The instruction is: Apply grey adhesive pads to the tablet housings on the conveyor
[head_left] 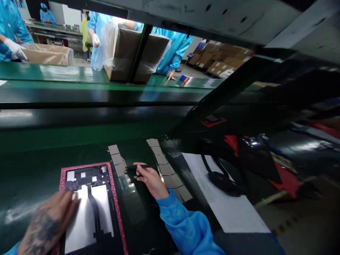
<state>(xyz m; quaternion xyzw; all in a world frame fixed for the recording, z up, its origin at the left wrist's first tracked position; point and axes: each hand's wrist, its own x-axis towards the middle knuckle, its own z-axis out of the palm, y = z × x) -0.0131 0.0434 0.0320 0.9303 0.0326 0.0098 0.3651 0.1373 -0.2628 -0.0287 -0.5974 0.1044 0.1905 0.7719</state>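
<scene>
- My left hand (46, 223) lies flat, fingers spread, on the lower-left edge of the tablet frame (90, 207); pressing, not gripping.
- Frame sits at 7 o'clock on the green bench (39, 166), red-speckled border, black & white parts inside.
- My right hand (151, 179) pinches a thin black strip (143, 166) btw. thumb & fingers, narrow grip, at 6 o'clock, just right of the frame.
- Two rows of grey pads (166, 170) run on either side of that hand.
- White sheet (228, 202) w/ black cable at 4 o'clock.
- Wrapped box (130, 53) at 12 o'clock; other people in blue coats beyond it.
</scene>
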